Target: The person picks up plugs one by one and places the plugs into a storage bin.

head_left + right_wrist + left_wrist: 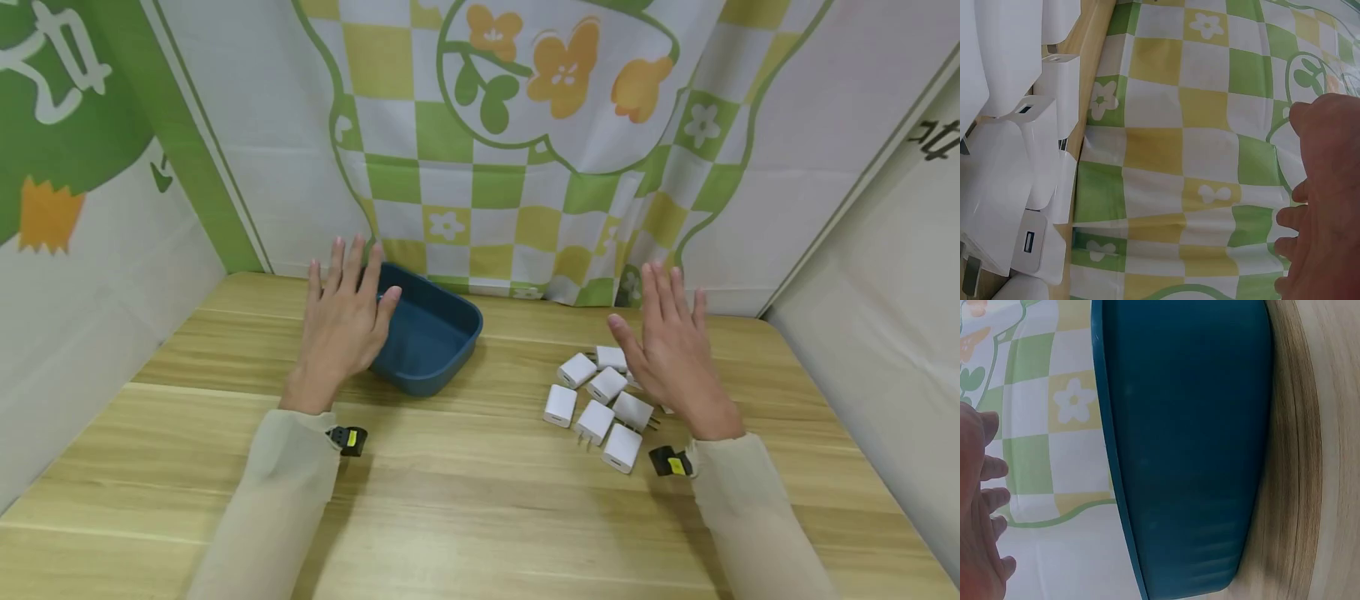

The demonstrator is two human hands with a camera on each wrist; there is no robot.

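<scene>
Chargers [596,421], white, their long axes pointing mixed ways, lie loose on the table [450,517] toward its far right corner, left of and below my right hand [672,360], the nearer one. The bin [427,384] stands near the far edge, partly hidden by my left hand [340,332]. Both hands are raised, empty, fingers straight toward the far edge, thumbs spread.
</scene>
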